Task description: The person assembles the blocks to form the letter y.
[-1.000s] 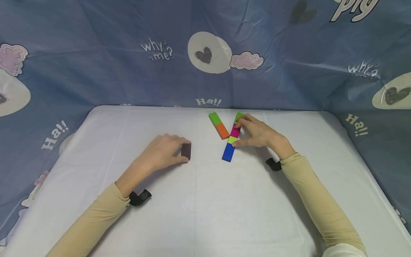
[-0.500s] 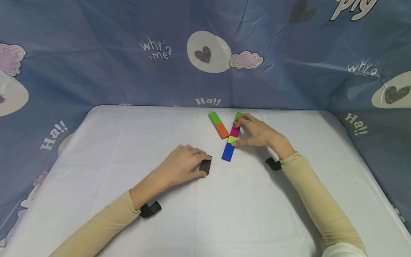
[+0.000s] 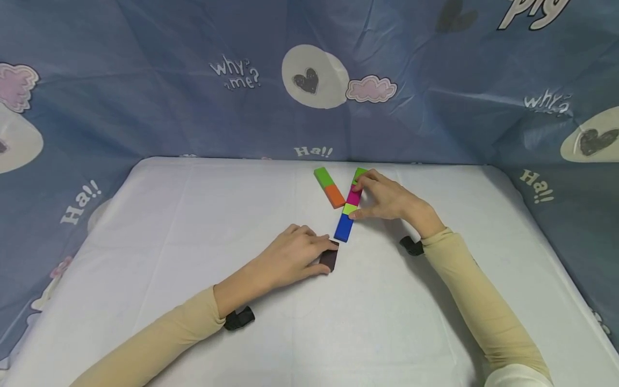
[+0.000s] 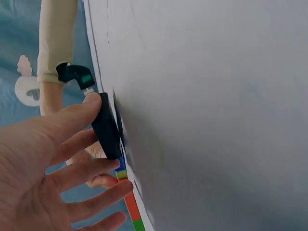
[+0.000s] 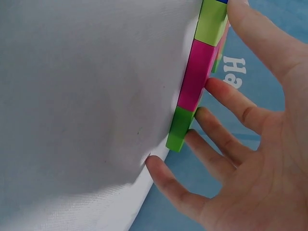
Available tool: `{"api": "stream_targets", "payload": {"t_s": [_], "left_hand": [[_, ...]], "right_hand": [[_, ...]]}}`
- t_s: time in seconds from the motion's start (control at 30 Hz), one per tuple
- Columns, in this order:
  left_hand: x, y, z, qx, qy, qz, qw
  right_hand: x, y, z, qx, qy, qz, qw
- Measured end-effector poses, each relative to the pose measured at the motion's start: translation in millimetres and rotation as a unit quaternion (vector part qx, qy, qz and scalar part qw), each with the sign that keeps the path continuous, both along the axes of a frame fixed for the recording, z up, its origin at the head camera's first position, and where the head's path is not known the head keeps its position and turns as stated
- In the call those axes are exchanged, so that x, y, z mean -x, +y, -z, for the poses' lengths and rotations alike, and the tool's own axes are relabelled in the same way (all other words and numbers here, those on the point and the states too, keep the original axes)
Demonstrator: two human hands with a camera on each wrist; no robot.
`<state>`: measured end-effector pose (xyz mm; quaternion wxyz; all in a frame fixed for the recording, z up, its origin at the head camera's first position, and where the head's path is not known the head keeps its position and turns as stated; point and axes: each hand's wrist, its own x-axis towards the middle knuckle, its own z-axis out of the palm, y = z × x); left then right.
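In the head view my left hand (image 3: 287,259) pinches a dark brown block (image 3: 329,259) between thumb and fingers, just below the end of a row. The left wrist view shows the same dark block (image 4: 106,129) between thumb and fingertips. That row runs end to end: a blue block (image 3: 343,228), a yellow-green block (image 3: 349,209), a pink block (image 3: 354,196) and a green block (image 3: 360,173). My right hand (image 3: 389,199) touches the row's right side, its fingers spread along the blocks, as the right wrist view shows with the pink block (image 5: 196,74).
Left of the row, an orange block (image 3: 335,196) and another green block (image 3: 323,177) lie end to end, slanting so the orange one meets the row. All lie near the back of a white-covered table (image 3: 362,333). A blue printed cloth (image 3: 193,123) hangs behind.
My left hand has moved right and toward the near side with the dark brown block, bringing it close to the blue end of the row. My right hand has stayed in place.
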<state>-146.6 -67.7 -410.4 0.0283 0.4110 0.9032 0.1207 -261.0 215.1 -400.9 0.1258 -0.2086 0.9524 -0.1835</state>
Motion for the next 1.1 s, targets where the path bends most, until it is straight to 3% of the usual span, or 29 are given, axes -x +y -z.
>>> {"api": "stream_targets", "payload": {"t_s": [0.5,1.1], "left_hand": [[-4.8,15.0,1.8,0.019,0.059,0.010,0.9980],[-7.7,20.7,-0.6,0.055,0.086,0.001,0.9948]], "right_hand": [[-0.4,1.0,-0.5,-0.010,-0.004,0.006,1.000],[1.7,-0.5,0.4,-0.017,-0.005,-0.002,1.000]]}}
